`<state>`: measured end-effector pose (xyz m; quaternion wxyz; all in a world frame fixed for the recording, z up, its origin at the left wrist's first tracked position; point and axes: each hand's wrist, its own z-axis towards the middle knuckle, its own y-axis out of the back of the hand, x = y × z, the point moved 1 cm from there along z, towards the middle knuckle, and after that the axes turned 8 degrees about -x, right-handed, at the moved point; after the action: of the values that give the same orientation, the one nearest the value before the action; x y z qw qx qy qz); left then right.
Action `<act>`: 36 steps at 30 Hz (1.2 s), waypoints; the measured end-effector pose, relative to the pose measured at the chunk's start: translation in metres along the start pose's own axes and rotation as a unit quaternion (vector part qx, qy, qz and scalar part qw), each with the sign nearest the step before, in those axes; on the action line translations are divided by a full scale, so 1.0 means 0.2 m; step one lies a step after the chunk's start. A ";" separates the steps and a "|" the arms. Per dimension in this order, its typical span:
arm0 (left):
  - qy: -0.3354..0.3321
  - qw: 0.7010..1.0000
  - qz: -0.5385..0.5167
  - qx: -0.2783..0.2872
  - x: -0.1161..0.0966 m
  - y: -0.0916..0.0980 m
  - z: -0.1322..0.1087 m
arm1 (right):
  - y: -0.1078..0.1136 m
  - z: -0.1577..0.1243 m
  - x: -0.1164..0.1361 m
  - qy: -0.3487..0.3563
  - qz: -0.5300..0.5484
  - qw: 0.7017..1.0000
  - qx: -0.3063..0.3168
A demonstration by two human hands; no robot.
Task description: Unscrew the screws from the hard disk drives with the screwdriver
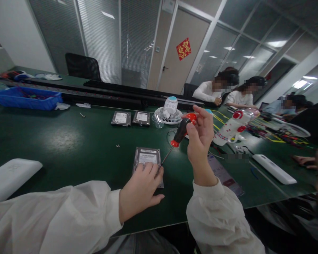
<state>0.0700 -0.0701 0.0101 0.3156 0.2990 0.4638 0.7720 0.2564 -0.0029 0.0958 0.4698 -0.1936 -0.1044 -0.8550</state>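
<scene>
A hard drive (148,151) lies label up on the green table in front of me. My left hand (144,183) rests across its near half, fingers stretched over the drive and thumb out to the side, hiding part of it. In my right hand (200,141) is a screwdriver (182,130) with a black and red handle, held between thumb and fingers. It slants down to the left, its tip at the drive's right edge beside my left fingers. Whether the tip sits in a screw I cannot tell.
Two more hard drives (121,118) (141,118) lie farther back, near a white fan (169,113). Small screws (117,146) are left of my drive. A blue bin (26,97) stands far left, a phone (225,173) and power strip (274,169) right. Other people sit at the right.
</scene>
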 end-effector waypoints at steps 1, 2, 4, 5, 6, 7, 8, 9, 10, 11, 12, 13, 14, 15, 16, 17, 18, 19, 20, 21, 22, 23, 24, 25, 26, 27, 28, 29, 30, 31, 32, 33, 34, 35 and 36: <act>0.000 1.000 0.000 0.000 0.00 0.00 0.00 | 0.00 0.00 0.00 -0.001 -0.005 1.000 0.002; 0.000 1.000 0.000 -0.001 0.00 0.00 0.00 | 0.00 0.00 0.01 0.003 -0.009 1.000 0.002; 0.001 1.000 0.002 -0.002 0.00 0.00 0.00 | -0.01 0.01 0.02 0.010 -0.013 1.000 0.010; 0.001 1.000 0.003 -0.001 0.00 0.00 0.00 | -0.01 0.01 0.02 0.008 -0.009 1.000 0.016; 0.002 1.000 0.004 -0.001 0.00 0.00 0.00 | 0.00 0.01 0.02 0.003 -0.004 1.000 0.024; 0.002 1.000 0.005 0.000 0.00 0.00 0.00 | 0.00 0.01 0.02 -0.001 0.001 0.999 0.032; 0.002 1.000 0.005 0.002 0.00 0.00 0.00 | 0.00 0.01 0.02 -0.004 0.005 0.999 0.041; 0.001 1.000 0.005 0.003 0.00 0.00 0.00 | 0.00 0.01 0.01 -0.002 0.006 0.999 0.049; 0.001 1.000 0.005 0.004 0.00 0.00 0.00 | 0.00 0.01 0.01 0.004 0.002 0.998 0.055; 0.002 1.000 0.005 0.005 0.00 0.00 0.00 | 0.00 0.01 0.02 0.014 -0.005 0.998 0.059; 0.002 1.000 0.005 0.005 0.00 0.01 0.00 | 0.00 0.01 0.02 0.026 -0.016 0.998 0.061; 0.002 1.000 0.005 0.005 0.00 0.01 0.00 | 0.00 0.01 0.02 0.037 -0.026 0.997 0.061; 0.000 1.000 0.005 0.005 0.00 0.01 0.00 | 0.00 0.01 0.02 0.046 -0.036 0.996 0.060; -0.001 1.000 0.005 0.005 0.00 0.01 0.00 | -0.01 0.01 0.03 0.049 -0.047 0.996 0.061; -0.002 1.000 0.005 0.005 0.00 0.01 0.00 | -0.01 0.01 0.03 0.048 -0.055 0.995 0.063; -0.002 1.000 0.005 0.005 0.00 0.01 0.00 | -0.01 0.01 0.03 0.041 -0.057 0.995 0.068; -0.001 1.000 0.004 0.006 0.00 0.01 0.00 | -0.01 0.00 0.03 0.030 -0.053 0.995 0.075; -0.001 1.000 0.003 0.007 0.00 0.01 0.00 | -0.02 0.00 0.02 0.019 -0.044 0.995 0.084; 0.000 1.000 0.002 0.008 0.00 0.01 0.00 | -0.02 0.00 0.02 0.009 -0.032 0.995 0.094; 0.001 1.000 0.001 0.010 0.00 0.01 0.00 | -0.02 0.00 0.02 0.002 -0.019 0.995 0.102; 0.000 1.000 0.000 0.012 0.00 0.02 0.00 | -0.02 -0.01 0.02 -0.002 -0.009 0.994 0.107; -0.001 1.000 0.000 0.013 0.00 0.02 0.00 | -0.02 -0.01 0.02 -0.005 -0.002 0.994 0.110; -0.001 1.000 -0.001 0.014 0.00 0.02 0.00 | -0.02 -0.01 0.02 -0.008 0.002 0.994 0.110; -0.002 1.000 -0.001 0.015 0.00 0.03 0.00 | -0.02 -0.01 0.02 -0.009 0.006 0.994 0.108; -0.003 1.000 -0.001 0.016 0.01 0.03 0.00 | -0.02 -0.01 0.02 -0.012 0.007 0.994 0.105; -0.003 1.000 -0.002 0.016 0.01 0.03 0.00 | -0.02 -0.01 0.02 -0.016 0.002 0.994 0.104; -0.003 1.000 -0.001 0.015 0.01 0.03 0.00 | -0.03 -0.01 0.02 -0.023 -0.007 0.994 0.105; -0.002 1.000 -0.001 0.015 0.01 0.03 0.00 | -0.03 -0.01 0.02 -0.032 -0.018 0.994 0.107; -0.002 1.000 0.000 0.014 0.01 0.02 0.00 | -0.03 -0.01 0.03 -0.038 -0.028 0.993 0.108; -0.001 1.000 0.002 0.013 0.01 0.02 0.00 | -0.03 -0.01 0.03 -0.040 -0.035 0.993 0.107; -0.001 1.000 0.003 0.012 0.01 0.02 0.00 | -0.03 -0.01 0.03 -0.031 -0.039 0.994 0.100; -0.001 1.000 0.004 0.011 0.01 0.02 0.00 | -0.03 0.00 0.03 -0.013 -0.042 0.995 0.087; -0.001 1.000 0.004 0.011 0.01 0.02 0.00 | -0.02 0.00 0.03 0.011 -0.047 0.997 0.068; -0.001 1.000 0.004 0.010 0.01 0.02 0.00 | -0.01 0.01 0.03 0.036 -0.054 0.997 0.045; -0.001 1.000 0.003 0.009 0.01 0.02 0.00 | 0.00 0.02 0.02 0.058 -0.063 0.996 0.023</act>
<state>0.0681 -0.0707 0.0143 0.3110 0.3043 0.4698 0.7681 0.2547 -0.0044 0.1013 0.4240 -0.1263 -0.1084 -0.8902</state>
